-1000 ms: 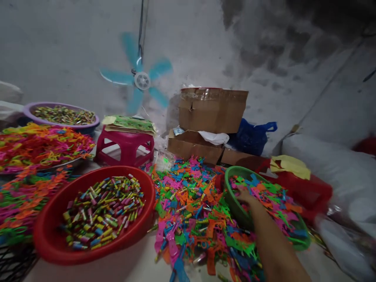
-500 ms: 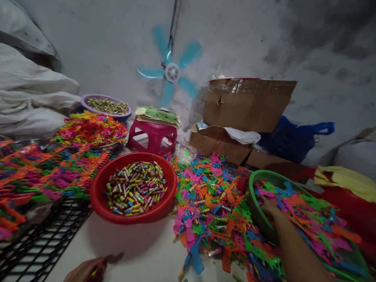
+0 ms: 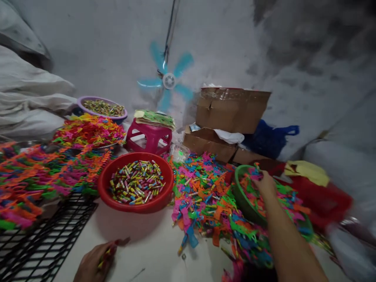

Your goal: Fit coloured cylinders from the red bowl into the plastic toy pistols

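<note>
At the lower left, my left hand (image 3: 94,261) rests low over the white tabletop (image 3: 147,243), its fingers curled round several small tubes with yellow and red parts (image 3: 106,256). My right hand (image 3: 266,183) is over the green basket (image 3: 245,211), closed on some toy guns (image 3: 255,173) in pink, blue and orange plastic. More toy guns (image 3: 289,192) fill that basket. Between the hands lies a heap of bright plastic toy guns (image 3: 202,192), some with banded tubes in them. The red basin (image 3: 135,208) holds many small banded tubes (image 3: 136,182).
A black wire rack (image 3: 55,231) and rows of coloured plastic pieces (image 3: 44,172) lie at left. Behind stand a purple basin (image 3: 80,103), a magenta stool (image 3: 149,137) and cardboard boxes (image 3: 232,111). A blue-bladed fan (image 3: 169,81) hangs at the wall. Red bags (image 3: 320,199) lie right.
My right hand has come up from inside the green basket's near side, with toy guns now at its fingers. My left hand shows more fully, still on the small tubes. The view has shifted right.
</note>
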`<state>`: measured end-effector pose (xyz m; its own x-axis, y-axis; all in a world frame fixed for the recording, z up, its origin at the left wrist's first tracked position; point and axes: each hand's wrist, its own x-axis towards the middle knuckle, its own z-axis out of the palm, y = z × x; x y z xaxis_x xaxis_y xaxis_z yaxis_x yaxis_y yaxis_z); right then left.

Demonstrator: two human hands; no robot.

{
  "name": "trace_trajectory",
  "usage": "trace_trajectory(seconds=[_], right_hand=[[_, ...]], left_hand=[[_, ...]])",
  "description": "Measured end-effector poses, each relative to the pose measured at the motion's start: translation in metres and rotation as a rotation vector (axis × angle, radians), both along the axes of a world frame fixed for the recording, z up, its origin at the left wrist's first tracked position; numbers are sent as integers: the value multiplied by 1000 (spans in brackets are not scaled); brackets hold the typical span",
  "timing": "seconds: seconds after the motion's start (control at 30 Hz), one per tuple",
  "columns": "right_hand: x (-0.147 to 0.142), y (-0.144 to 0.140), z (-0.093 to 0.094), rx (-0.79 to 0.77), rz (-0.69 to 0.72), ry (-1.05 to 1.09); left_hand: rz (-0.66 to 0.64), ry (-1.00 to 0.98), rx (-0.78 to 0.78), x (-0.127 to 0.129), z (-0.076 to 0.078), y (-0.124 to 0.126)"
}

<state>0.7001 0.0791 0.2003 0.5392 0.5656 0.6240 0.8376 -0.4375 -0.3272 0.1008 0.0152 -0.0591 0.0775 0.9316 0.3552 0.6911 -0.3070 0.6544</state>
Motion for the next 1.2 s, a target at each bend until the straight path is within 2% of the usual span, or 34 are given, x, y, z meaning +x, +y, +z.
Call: trace_trajectory(seconds=[0.07,0.13,0.2,0.27,0.3,0.37,0.53,0.6,0.63,0.7,0.77,0.9,1.0,1.1,1.17,1.2], right_hand=[[-18,-6,26,5,-8,8],[-45,-13,51,89,43,90],[-82,-23,67,220,206,268],[-129,-34,67,267,420,457],[-156,-38,59,238,504,524],[-218,-47,27,110,656,643],[-381,-63,-92,-296,1056,923],[-423,-67,-130,-329,1104,893],[-434,-67,-144,-314,1090,843],[-443,-63,-162,-257,1011,730],[-439,-58,-170,-258,963,687],[-427,-63,-178,-390,1076,646],[-423,-79,-186,-372,1097,648],[-417,-89,-197,-315,1021,725],[-412,-91,-205,-279,973,789],[-409,-91,-208,-263,955,820]], left_hand=[[-20,-29,3,-1,-9,4],[-30,-57,-9,-1,-15,7],[-22,-90,-15,1,-15,9],[-5,-138,-21,4,-8,8],[6,-171,-27,6,-2,6],[63,-256,-50,8,13,-1],[170,-579,-198,-1,41,-30],[203,-665,-219,-11,45,-44],[216,-693,-231,-16,46,-52],[232,-730,-264,-25,46,-63],[253,-759,-283,-31,46,-69],[277,-782,-258,-30,48,-67],[267,-786,-253,-31,57,-70],[214,-754,-359,-42,70,-89],[114,-725,-499,-56,78,-108],[104,-744,-559,-63,82,-118]])
